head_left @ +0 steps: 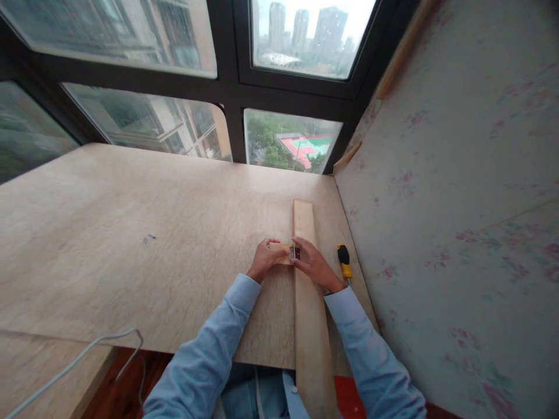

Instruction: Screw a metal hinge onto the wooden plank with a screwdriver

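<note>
Over a long pale wooden board (311,326), both hands meet at a small metal hinge (294,252). My left hand (262,261) is closed round a short wooden block (280,247) lying crosswise at the board's left side. Thumb and forefinger of my right hand (315,265) pinch the hinge, which sits where the block meets the board. Fingers partly cover both the hinge and the block. Right of my right hand lies a screwdriver (345,261) with a black and yellow handle, its shaft partly hidden by my wrist.
Two small metal pieces (149,239), perhaps screws, lie at left on the beige tabletop (196,233). A white cable (82,355) curves over the lower left edge. A papered wall (445,192) bounds the right side; dark-framed windows (236,87) stand behind. The board overhangs the near edge.
</note>
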{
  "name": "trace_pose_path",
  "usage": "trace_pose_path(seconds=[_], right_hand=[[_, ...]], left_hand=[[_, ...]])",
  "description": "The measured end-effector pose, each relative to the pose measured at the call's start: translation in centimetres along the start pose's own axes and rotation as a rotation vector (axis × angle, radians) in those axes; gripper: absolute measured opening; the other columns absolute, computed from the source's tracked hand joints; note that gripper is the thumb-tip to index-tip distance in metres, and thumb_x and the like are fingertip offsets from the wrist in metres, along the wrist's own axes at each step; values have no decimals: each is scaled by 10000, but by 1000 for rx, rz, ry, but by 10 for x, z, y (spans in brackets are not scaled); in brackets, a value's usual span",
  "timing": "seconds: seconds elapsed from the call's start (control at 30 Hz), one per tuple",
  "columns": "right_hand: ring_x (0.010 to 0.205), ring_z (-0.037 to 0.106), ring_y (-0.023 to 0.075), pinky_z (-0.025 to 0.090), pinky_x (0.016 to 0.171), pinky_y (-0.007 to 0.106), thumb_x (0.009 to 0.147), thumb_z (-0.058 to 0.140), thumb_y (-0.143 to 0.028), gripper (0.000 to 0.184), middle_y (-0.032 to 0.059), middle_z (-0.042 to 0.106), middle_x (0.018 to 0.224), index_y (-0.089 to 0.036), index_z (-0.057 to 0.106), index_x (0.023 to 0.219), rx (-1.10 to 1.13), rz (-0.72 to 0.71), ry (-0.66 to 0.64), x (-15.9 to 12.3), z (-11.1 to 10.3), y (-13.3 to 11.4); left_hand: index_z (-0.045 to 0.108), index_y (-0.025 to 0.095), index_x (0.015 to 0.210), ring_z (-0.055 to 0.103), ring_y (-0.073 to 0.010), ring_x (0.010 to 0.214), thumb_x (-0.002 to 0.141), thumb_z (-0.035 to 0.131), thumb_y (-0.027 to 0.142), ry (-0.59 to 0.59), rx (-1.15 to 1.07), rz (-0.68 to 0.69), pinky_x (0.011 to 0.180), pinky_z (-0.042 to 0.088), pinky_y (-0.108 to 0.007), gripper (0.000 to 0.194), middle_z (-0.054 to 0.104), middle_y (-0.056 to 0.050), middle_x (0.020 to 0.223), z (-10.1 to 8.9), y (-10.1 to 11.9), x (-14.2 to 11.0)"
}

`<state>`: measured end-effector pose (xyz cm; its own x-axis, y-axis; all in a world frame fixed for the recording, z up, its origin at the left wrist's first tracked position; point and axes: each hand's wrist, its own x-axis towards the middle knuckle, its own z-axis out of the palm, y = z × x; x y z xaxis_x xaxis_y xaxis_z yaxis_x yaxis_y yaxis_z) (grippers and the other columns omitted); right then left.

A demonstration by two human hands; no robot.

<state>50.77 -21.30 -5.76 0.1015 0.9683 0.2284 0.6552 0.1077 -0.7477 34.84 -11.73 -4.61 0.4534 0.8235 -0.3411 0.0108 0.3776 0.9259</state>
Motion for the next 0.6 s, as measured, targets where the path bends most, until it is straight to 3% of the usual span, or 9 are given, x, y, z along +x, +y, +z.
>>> trace_pose_path(seconds=[0.6], right_hand=[[1329, 470, 259, 354, 1133, 488, 865, 625, -326, 501, 133, 565, 1361, -223, 525, 1345, -13, -51, 75, -6, 5, -2]], left_hand=[[581, 127, 846, 621, -146, 587, 439, 873, 187, 39, -30, -11, 557, 494, -256, 504, 656, -23, 715, 6, 0, 4]])
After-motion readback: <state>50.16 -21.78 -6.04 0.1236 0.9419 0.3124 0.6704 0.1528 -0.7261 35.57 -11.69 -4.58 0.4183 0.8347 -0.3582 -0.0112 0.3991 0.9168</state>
